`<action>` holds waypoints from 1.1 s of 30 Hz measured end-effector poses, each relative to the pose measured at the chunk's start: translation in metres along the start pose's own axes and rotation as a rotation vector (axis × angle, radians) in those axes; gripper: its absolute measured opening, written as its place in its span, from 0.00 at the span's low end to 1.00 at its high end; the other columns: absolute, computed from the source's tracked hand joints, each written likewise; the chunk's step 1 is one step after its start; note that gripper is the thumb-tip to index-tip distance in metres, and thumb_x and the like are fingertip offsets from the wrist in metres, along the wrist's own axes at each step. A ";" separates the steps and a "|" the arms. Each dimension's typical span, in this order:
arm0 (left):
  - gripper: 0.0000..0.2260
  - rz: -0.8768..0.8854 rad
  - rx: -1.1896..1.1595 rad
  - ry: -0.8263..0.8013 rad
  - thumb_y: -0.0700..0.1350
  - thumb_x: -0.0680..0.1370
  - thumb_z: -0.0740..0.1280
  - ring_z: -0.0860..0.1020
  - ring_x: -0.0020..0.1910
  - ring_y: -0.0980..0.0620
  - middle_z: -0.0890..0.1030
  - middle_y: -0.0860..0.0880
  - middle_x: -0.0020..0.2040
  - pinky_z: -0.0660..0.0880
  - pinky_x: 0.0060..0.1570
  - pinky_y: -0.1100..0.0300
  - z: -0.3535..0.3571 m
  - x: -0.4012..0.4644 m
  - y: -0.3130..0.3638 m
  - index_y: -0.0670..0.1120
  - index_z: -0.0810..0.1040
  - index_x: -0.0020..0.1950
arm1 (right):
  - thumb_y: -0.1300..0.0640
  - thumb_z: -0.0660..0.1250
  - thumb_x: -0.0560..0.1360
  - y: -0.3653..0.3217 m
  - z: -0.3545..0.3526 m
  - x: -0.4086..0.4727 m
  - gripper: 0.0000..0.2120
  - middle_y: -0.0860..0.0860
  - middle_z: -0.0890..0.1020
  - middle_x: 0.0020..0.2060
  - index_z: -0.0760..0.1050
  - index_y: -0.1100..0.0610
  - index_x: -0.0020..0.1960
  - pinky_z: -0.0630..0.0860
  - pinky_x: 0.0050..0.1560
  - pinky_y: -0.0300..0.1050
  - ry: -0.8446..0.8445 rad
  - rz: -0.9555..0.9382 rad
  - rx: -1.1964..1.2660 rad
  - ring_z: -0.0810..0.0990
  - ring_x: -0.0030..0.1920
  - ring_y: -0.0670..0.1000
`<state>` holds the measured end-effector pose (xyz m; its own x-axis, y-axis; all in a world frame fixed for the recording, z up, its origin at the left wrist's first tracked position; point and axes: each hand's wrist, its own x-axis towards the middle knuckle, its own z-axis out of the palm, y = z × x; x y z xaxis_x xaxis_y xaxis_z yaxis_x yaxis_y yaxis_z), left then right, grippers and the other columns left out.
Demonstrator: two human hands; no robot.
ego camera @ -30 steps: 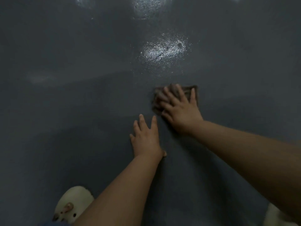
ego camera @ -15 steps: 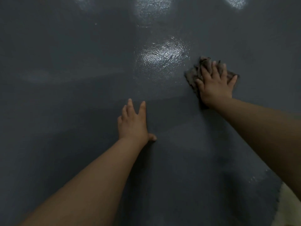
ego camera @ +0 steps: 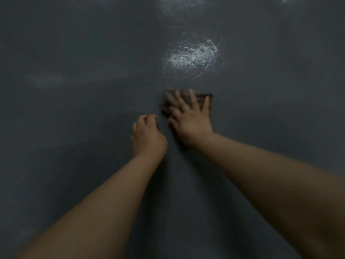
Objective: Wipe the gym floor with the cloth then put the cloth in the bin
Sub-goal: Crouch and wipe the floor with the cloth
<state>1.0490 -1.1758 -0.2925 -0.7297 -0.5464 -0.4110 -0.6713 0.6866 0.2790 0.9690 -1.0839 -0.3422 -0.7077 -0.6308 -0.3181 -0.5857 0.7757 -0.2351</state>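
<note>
The right hand [ego camera: 190, 118] lay flat on the cloth [ego camera: 205, 101], its fingers spread and straight, pressing the fabric down against the gym floor [ego camera: 74, 128]; the fingers were blurred, which read as a wiping stroke in progress. Just to its left and a little nearer, the left hand [ego camera: 147, 135] rested on the bare floor with its fingers curled under and nothing held in them, apparently propping the person up. The cloth sat in the middle of the view, mostly hidden beneath the right palm, with only its far edge and right corner showing past the fingertips. From what showed, it was a dark, folded, roughly rectangular pad, its long axis running left to right across the scene and its flat face down; how far it reached under the hand could not be told. Beyond it, farther off, a patch of sheen [ego camera: 190, 57] glinted on the grey surface, probably a reflected light, possibly a damp spot. The step in hand looked like the wiping itself, with the binning not yet begun and no bin in sight. The next move would call for steady downward pressure while sweeping the cloth, perhaps toward that far patch, the left hand bearing the weight.
</note>
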 end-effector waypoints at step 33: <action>0.35 0.221 0.389 -0.287 0.45 0.75 0.69 0.52 0.75 0.42 0.48 0.42 0.77 0.56 0.71 0.52 0.023 -0.088 -0.025 0.49 0.52 0.77 | 0.42 0.53 0.73 -0.015 0.077 -0.174 0.25 0.53 0.71 0.69 0.71 0.44 0.68 0.49 0.66 0.67 0.022 0.049 -0.004 0.65 0.71 0.61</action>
<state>1.1335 -1.1341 -0.2830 -0.7468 -0.2523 -0.6154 -0.3679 0.9275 0.0662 1.1312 -0.9843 -0.3538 -0.7440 -0.5927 -0.3086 -0.5517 0.8054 -0.2166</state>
